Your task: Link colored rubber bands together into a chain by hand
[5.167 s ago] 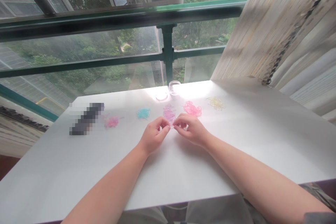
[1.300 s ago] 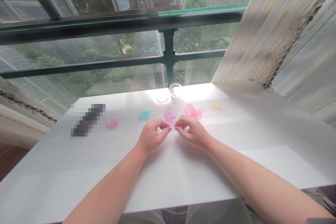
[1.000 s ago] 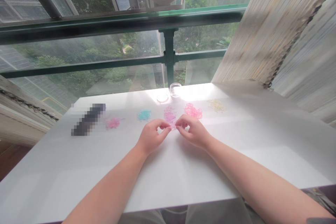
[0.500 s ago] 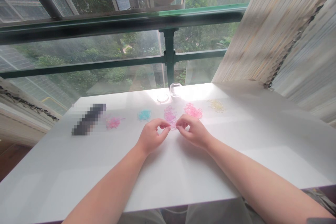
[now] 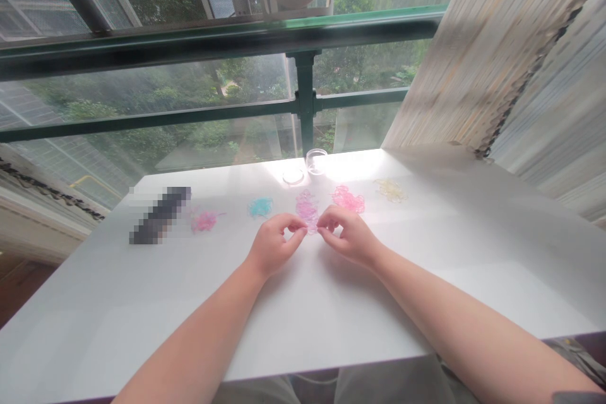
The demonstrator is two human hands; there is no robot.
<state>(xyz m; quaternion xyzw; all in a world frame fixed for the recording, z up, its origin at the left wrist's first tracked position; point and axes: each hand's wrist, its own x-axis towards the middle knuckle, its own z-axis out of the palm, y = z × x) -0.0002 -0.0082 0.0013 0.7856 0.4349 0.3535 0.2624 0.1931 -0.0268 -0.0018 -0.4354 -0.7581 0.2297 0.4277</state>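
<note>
My left hand (image 5: pixel 279 243) and my right hand (image 5: pixel 349 237) face each other low over the white table, thumb and forefinger of each pinched together. The fingertips are a short gap apart, at the near end of a pile of purple rubber bands (image 5: pixel 306 205). Whatever the pinches hold is too small to make out. Just behind my right hand lies a pile of pink rubber bands (image 5: pixel 348 197). A blue pile of bands (image 5: pixel 261 206) sits beyond my left hand.
Yellowish bands (image 5: pixel 391 190) lie to the right, a mixed pink and purple heap (image 5: pixel 204 221) to the left. A clear round container (image 5: pixel 317 162) and a round lid (image 5: pixel 293 176) stand at the table's back. A pixelated dark object (image 5: pixel 161 218) lies far left. Curtains (image 5: pixel 440 76) hang at the right.
</note>
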